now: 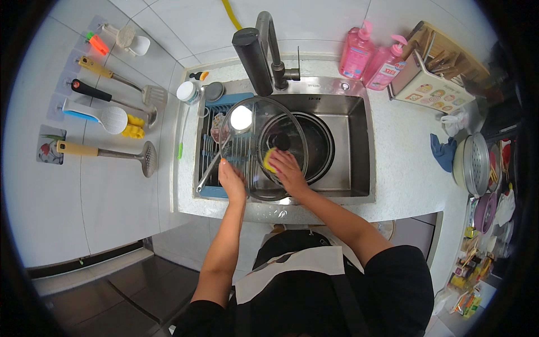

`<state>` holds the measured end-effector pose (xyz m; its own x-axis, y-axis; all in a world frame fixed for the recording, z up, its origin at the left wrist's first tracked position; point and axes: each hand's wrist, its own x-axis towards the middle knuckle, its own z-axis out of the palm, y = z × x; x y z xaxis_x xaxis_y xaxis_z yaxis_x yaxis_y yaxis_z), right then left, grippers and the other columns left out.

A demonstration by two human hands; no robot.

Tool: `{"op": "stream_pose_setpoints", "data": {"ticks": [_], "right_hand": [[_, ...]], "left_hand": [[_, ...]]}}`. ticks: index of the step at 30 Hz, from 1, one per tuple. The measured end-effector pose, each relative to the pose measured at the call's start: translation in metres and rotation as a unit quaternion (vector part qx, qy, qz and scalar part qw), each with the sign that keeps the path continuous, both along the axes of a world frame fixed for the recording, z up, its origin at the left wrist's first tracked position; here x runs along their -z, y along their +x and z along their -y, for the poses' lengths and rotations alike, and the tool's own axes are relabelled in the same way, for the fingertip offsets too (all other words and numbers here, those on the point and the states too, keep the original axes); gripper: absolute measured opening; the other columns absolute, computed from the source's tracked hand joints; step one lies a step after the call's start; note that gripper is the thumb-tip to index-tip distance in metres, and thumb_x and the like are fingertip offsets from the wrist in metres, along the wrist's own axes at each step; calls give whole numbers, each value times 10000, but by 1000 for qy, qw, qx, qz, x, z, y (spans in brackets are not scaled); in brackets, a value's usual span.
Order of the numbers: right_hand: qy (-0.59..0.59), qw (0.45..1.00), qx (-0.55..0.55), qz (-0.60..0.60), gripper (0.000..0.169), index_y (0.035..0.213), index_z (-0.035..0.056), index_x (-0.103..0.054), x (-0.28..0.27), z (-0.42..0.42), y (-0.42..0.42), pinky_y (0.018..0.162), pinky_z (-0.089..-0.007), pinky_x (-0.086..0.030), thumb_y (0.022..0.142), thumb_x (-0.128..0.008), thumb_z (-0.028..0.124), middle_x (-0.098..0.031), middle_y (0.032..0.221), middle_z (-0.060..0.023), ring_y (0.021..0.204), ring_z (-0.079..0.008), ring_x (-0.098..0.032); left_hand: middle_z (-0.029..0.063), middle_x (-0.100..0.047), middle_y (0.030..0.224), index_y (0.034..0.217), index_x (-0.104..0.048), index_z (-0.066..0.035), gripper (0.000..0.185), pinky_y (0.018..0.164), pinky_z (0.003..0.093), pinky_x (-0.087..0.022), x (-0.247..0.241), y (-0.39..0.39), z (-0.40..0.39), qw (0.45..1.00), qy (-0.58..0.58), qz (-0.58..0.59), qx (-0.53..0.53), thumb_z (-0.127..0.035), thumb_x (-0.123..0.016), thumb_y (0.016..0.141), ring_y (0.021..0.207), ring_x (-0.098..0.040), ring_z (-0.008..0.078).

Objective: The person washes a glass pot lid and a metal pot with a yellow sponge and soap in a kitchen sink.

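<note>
My left hand (231, 179) grips the rim of a round glass pot lid (294, 120) with a metal edge, held tilted above the sink (343, 168). My right hand (287, 170) holds a yellow and pink sponge (269, 161) against the lid near its dark knob (282, 142). Beneath the lid's right part, a dark round pan (322, 147) lies in the steel basin. At the left of the sink stands a blue-framed dish rack (214, 192); a metal handle (206, 175) and a patterned item (219, 127) are seen there, partly through the glass.
A dark faucet (263, 54) rises behind the sink, its head near the lid. Two pink pump bottles (357, 52) and a knife and utensil holder (433, 86) stand at the back right. Cooking utensils (122, 153) hang on the left wall. Bowls and a strainer (478, 164) crowd the right counter.
</note>
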<state>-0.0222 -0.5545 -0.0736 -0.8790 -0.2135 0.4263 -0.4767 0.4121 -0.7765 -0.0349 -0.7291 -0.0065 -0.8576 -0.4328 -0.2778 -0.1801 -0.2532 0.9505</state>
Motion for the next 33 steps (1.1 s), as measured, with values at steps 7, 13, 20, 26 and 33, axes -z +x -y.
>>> {"op": "stream_pose_setpoints", "data": {"ticks": [7,13,20,26,33], "right_hand": [[-81,979,34,184,504,1251,146,-556,51,-66,-28,1029,-344,-348,782,-587,-35,-360,1395,-153,1255,-298,-403],[-110,968,-131,183,567,1166,143,-622,18,-63,-119,1046,-334,-321,670,-553,-125,-382,1376,-130,1259,-286,-400],[-11,938,-321,128,420,955,88,-697,-19,-55,-165,1047,-330,-301,639,-545,-142,-424,1356,-117,1255,-266,-406],[-52,957,-238,158,440,1036,82,-668,9,-63,-139,1065,-326,-271,661,-548,-114,-362,1413,-117,1293,-279,-364],[-120,980,-3,162,536,1152,136,-622,32,-50,-32,1050,-343,-289,673,-512,-77,-311,1448,-144,1281,-337,-357]], "left_hand": [[-50,-244,521,712,-333,-164,370,337,230,-178,-5,-2,-7,999,-29,-5,20,-424,-357,975,386,-241,62],[-49,-245,522,711,-332,-165,376,339,229,-177,0,-5,-2,1000,-15,2,18,-434,-353,973,388,-242,62],[-45,-267,524,710,-338,-155,371,336,236,-194,-2,-8,3,999,-25,15,20,-415,-358,974,387,-262,66],[-56,-241,517,710,-346,-167,372,344,228,-163,2,-10,3,999,-34,14,6,-434,-359,969,387,-221,60],[-53,-259,520,705,-348,-163,373,340,226,-161,-2,-9,-2,999,-32,12,4,-425,-363,969,385,-234,59]]}}
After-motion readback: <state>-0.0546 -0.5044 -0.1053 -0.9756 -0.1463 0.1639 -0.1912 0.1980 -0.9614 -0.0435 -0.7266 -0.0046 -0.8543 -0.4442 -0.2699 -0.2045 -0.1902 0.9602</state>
